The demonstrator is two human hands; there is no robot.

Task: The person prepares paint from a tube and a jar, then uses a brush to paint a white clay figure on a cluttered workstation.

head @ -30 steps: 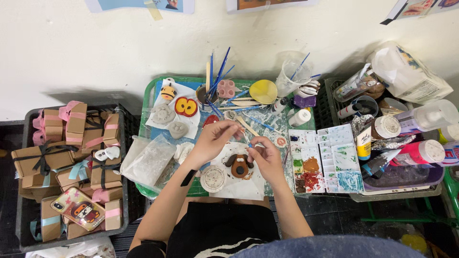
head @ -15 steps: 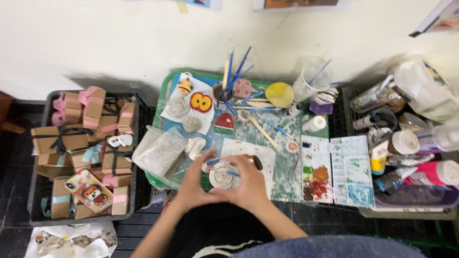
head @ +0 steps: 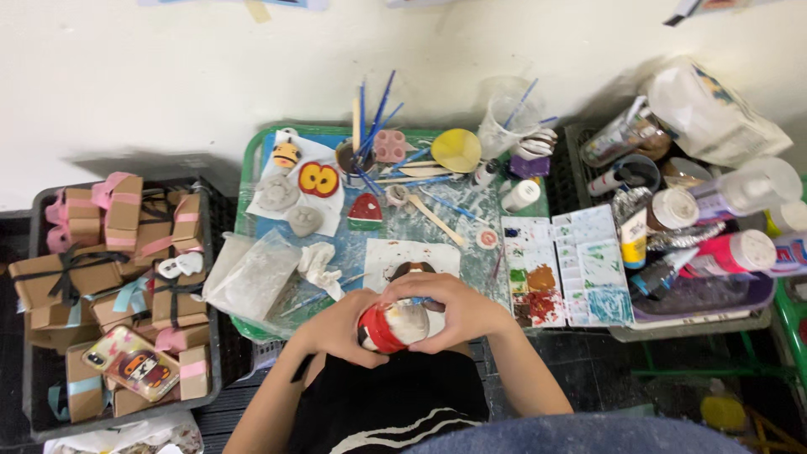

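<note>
Left hand [head: 340, 326] and right hand [head: 450, 304] clasp a red-and-white painted figure [head: 393, 325] at the green tray's [head: 249, 168] near edge, long axis left–right.

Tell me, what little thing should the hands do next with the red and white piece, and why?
Probably set the red and white piece back down on the white paper. Both the left hand and the right hand cup it in the air near the body, so neither hand is free to pick a brush from the cup or reach the paint palette.
</note>
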